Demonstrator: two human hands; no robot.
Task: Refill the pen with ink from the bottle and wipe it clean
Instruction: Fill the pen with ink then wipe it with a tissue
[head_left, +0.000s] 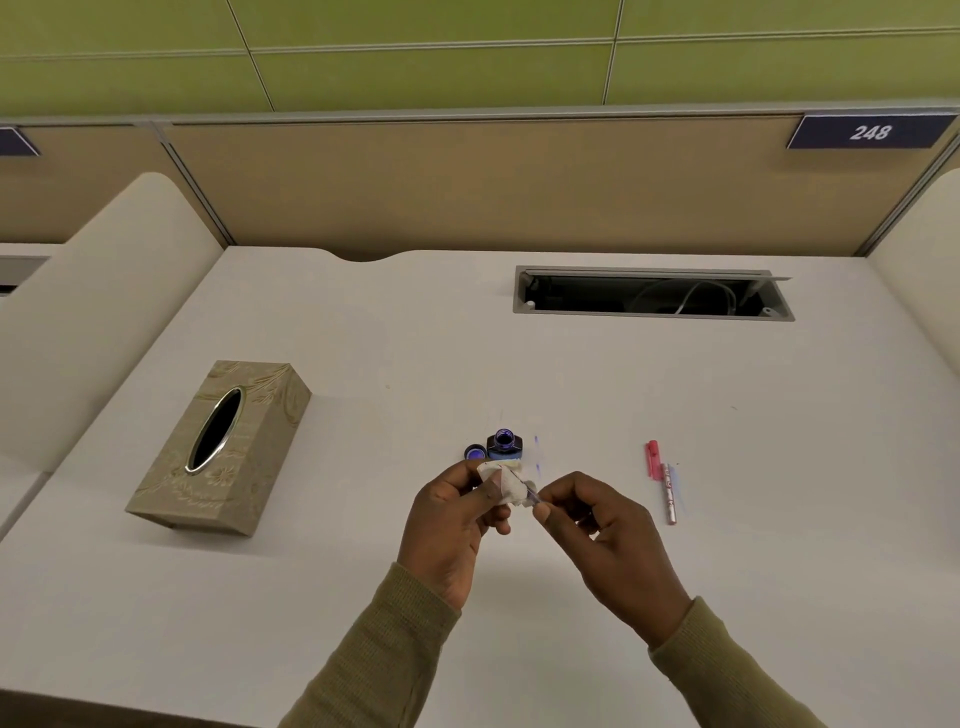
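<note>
Upper right: "248" on a dark plaque (870, 132). Centre frame: left hand (452, 525) pinching tissue (501, 483) around pen section (530, 493), right hand (613, 540) fingertips clamping its end; open ink bottle (504, 445) just beyond.

White desk (363, 322) filling mid-frame; tissue box (221, 449) at left; open ink bottle (504, 446) and its cap (474, 452) at centre, touching; pink pen parts (662, 480) at right; cable slot (653, 293) upper right.

A beige patterned tissue box (221, 447) with an oval slot sits at the left of the white desk (363, 322). An open cable hatch (652, 293) lies near the partition, which carries a plate numbered 248 (870, 132), with what may be cables inside.
</note>
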